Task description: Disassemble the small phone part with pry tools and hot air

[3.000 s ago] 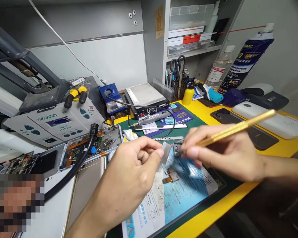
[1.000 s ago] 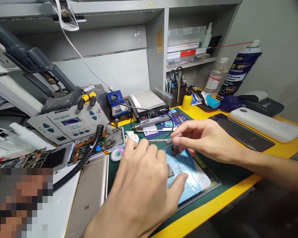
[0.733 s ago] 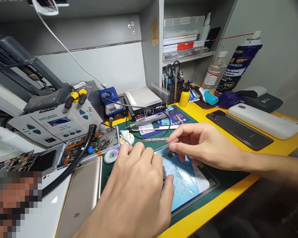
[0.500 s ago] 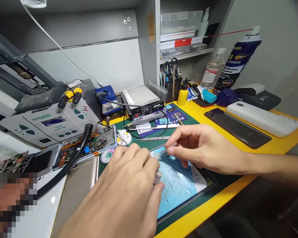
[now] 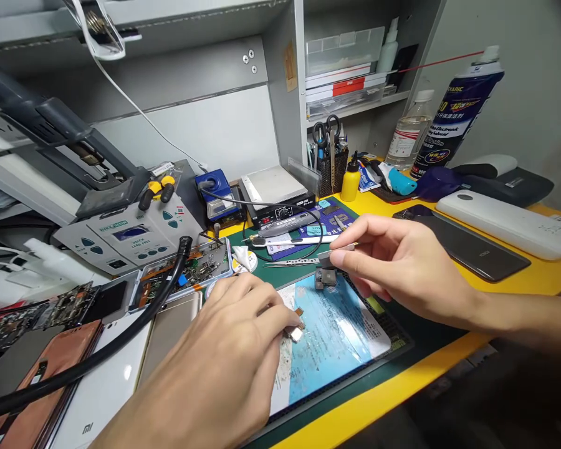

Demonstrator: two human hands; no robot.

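My left hand rests low on the blue-and-white work mat, its fingers curled and pinching a small metal part with an orange flex ribbon. My right hand hovers over the mat's far edge, thumb and forefinger pressed on a thin flat silvery blade. Just below that blade lies a small dark square component on the mat.
A rework station with a black hose stands at the left beside opened phones. Tweezers, a heating plate, a tool cup, spray can, bottle and phones sit behind and right.
The gold-handled tool has left my right hand, which now pinches the thin blade and has lifted off the mat. My left hand came down on the mat and pinches the small flex part.
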